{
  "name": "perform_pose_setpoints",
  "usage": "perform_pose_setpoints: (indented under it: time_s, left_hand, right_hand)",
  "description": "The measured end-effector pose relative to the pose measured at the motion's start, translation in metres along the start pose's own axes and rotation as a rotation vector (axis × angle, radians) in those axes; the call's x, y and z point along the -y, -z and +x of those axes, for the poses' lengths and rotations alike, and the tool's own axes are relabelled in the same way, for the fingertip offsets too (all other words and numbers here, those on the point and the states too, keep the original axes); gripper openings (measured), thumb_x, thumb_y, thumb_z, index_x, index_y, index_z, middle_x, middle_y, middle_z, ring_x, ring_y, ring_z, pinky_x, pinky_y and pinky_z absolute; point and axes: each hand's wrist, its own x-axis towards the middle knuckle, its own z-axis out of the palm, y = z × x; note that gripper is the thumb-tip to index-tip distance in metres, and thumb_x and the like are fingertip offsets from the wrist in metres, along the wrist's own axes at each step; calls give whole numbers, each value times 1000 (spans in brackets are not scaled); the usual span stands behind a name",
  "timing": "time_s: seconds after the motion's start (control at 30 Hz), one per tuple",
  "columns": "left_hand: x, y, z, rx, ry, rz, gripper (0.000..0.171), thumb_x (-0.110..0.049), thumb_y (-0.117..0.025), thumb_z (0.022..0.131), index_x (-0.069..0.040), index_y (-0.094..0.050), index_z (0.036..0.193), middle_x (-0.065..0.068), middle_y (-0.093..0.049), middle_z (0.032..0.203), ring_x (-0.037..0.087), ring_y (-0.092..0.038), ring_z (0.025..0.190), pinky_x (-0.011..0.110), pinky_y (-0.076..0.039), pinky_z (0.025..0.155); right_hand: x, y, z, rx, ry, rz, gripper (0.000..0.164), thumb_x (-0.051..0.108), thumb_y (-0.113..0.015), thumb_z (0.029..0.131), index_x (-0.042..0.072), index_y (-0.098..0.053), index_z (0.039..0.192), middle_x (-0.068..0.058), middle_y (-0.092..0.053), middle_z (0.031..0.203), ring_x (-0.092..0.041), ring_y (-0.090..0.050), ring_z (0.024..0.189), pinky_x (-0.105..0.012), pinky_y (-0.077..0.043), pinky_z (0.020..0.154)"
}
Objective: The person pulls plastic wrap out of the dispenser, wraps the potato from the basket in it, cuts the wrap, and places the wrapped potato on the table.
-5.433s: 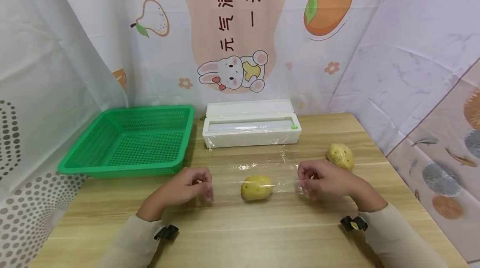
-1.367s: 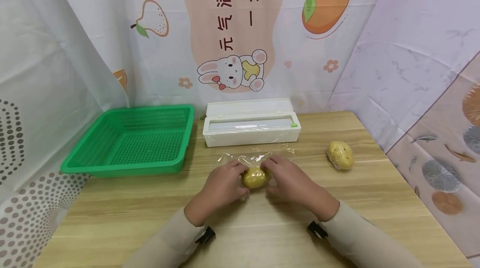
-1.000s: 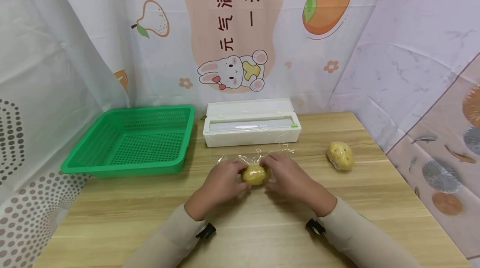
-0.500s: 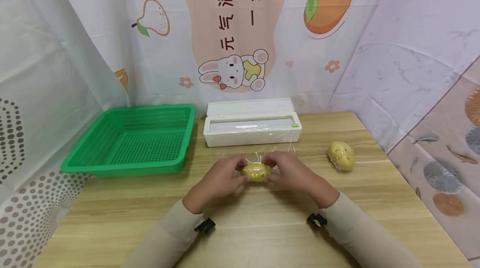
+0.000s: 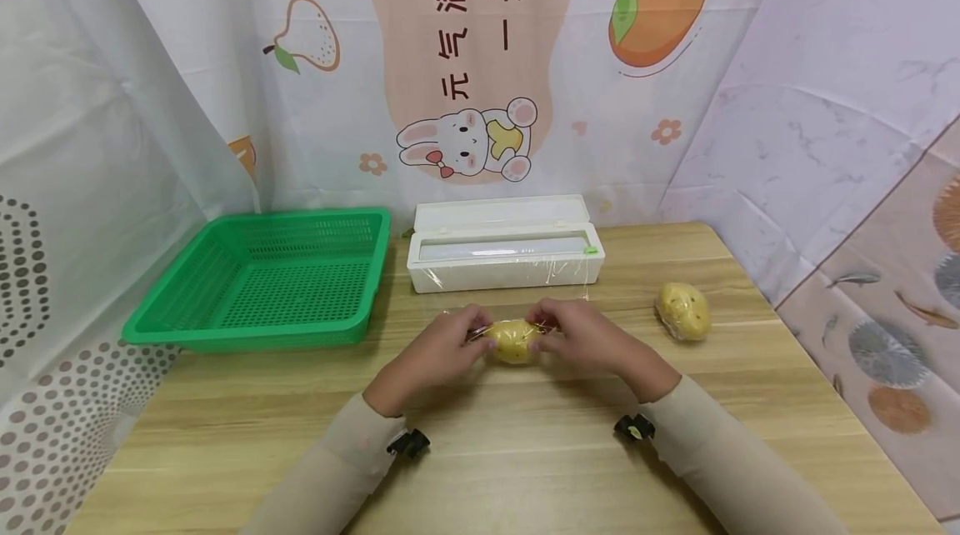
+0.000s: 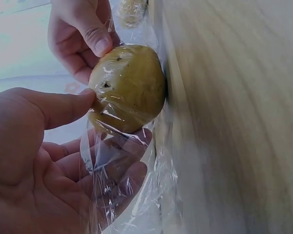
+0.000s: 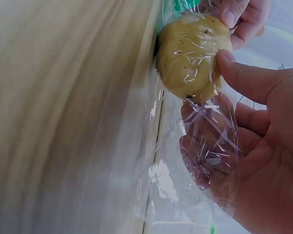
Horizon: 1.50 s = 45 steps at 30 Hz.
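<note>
A yellow potato (image 5: 513,342) lies in the middle of the table with clear plastic wrap (image 7: 212,146) drawn around it. My left hand (image 5: 442,343) holds its left end, and my right hand (image 5: 588,339) holds its right end. Both wrist views show each thumb pressing the potato's surface, while the other fingers curl behind loose, crinkled wrap beyond each end. Some wrap spreads flat against the table beside the potato. The potato's underside is hidden.
Behind the hands stands a white cling film box (image 5: 504,272), lid raised, roll inside. At the left is a green plastic basket (image 5: 360,327). Another wrapped potato (image 5: 683,312) sits at the right of the wooden table (image 5: 517,460). A printed curtain (image 5: 315,127) hangs behind.
Earlier my hands were apart, stretching wrap above the potato. They have come together at its ends with the wrap around it. Over the last second, the potato has turned and shifted back slightly.
</note>
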Motion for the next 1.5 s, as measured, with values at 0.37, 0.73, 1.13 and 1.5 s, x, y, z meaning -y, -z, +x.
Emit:
perform_pose_setpoints:
  time_s: [0.37,0.73,1.13,1.5]
  left_hand:
    - [8,1,8,-14,24,-34,28,-31,-66,103,-11,-70,121,1,-66,116,13,-65,98,33,-57,86]
    - [13,4,20,-55,69,-24,22,-30,-67,102,-12,-75,113,-4,-72,98,11,-66,92,35,-57,87]
    - [16,5,25,-113,124,-28,15,-33,-69,101,-20,-62,103,-4,-71,89,11,-65,79,31,-54,72]
    - [9,2,31,-263,51,167,8,-25,-78,94,-23,-71,90,-1,-66,107,20,-65,102,41,-54,89]
  right_hand:
    - [-5,2,6,31,13,23,27,25,-70,100,12,-70,124,5,-74,109,-8,-68,96,-29,-57,84]
    - [-11,1,16,19,-14,56,25,27,-66,103,13,-62,122,-5,-71,124,-22,-68,119,-41,-57,98]
    - [-13,1,24,-10,-24,0,16,27,-66,103,13,-69,111,2,-69,98,-13,-63,88,-32,-54,77]
    - [-11,4,21,-29,21,-186,46,45,-86,84,16,-75,118,-6,-65,114,-21,-59,98,-39,-50,86]
